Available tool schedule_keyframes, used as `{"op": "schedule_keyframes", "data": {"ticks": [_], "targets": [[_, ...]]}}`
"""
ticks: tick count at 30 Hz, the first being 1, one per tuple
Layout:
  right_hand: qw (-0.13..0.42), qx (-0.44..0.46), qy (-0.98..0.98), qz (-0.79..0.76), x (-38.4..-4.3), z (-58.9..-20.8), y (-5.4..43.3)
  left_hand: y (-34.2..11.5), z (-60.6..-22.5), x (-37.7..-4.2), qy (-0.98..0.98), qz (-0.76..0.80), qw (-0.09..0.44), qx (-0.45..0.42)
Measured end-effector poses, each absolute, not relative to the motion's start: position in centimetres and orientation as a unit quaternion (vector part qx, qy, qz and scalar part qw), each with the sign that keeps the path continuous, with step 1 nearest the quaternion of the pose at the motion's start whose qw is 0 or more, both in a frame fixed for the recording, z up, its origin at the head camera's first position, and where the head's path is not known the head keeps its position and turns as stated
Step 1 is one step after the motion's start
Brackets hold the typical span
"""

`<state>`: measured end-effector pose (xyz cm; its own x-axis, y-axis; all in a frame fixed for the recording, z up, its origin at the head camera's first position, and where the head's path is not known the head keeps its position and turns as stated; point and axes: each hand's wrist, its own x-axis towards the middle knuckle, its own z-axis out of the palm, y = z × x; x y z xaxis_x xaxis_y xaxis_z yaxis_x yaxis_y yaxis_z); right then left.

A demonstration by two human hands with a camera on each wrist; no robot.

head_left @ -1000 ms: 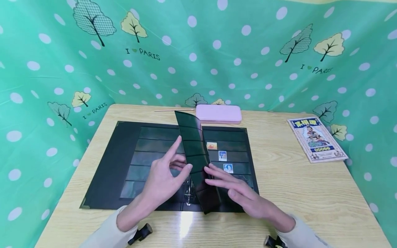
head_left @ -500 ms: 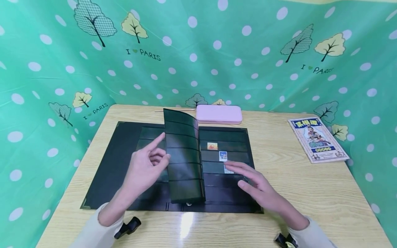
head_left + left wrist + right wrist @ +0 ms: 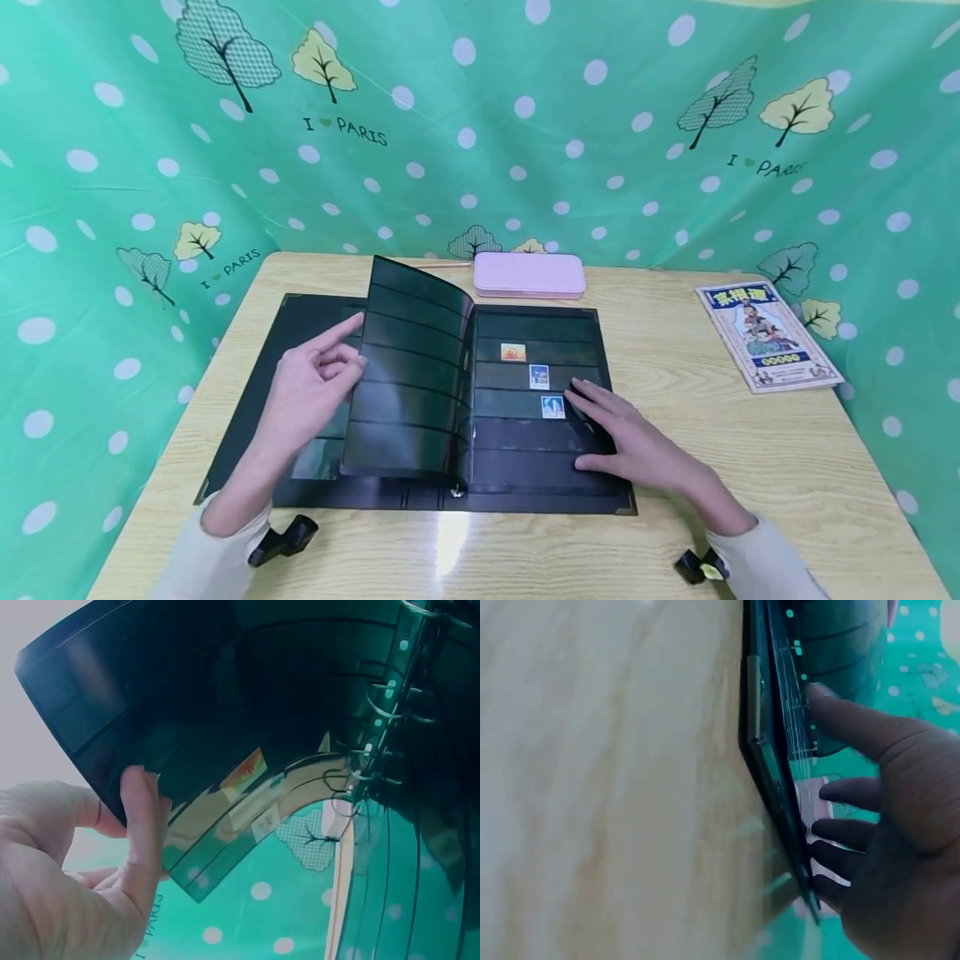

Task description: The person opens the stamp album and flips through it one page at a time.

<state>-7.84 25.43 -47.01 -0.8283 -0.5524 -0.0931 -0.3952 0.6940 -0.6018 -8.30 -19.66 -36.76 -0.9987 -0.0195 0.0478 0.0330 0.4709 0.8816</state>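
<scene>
A black stamp album (image 3: pixel 247 400) lies spread on the table, its pages lined with strip pockets. My left hand (image 3: pixel 300 396) pinches the outer edge of a raised, curved album page (image 3: pixel 408 367) between thumb and fingers. The left wrist view shows that hold, with the metal binder rings (image 3: pixel 379 712) at the page's inner side. My right hand (image 3: pixel 633 433), fingers spread, is low over the right-hand page (image 3: pixel 517 467). Near its fingertips sits a blue-and-white stamp (image 3: pixel 552 407), below another blue stamp (image 3: pixel 539 377) and an orange-yellow stamp (image 3: pixel 513 352).
Behind the album are a pink case (image 3: pixel 528 275) and a thin stick (image 3: pixel 446 265). A printed booklet (image 3: pixel 768 337) lies at the right on the wooden table (image 3: pixel 705 333). Green dotted cloth (image 3: pixel 480 150) hangs around the back and sides.
My left hand has carried the raised page leftward, uncovering more of the right-hand page. My right hand has left the turning page and moved right, its fingers now spread wider.
</scene>
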Motion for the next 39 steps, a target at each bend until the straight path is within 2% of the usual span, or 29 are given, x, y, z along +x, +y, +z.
{"op": "schedule_keyframes", "data": {"ticks": [17, 35, 39], "targets": [[0.144, -0.256, 0.922, -0.252, -8.2, -47.4, 25.9, -18.8, -36.2, -9.4, -0.828, -0.556, 0.073, -0.034], [0.144, -0.261, 0.921, -0.250, -8.2, -47.4, 25.7, -19.4, -35.4, -9.4, -0.819, -0.565, 0.094, -0.030], [0.143, -0.257, 0.923, -0.250, -8.1, -47.4, 25.8, -20.3, -35.1, -9.4, -0.821, -0.563, 0.083, -0.037]]}}
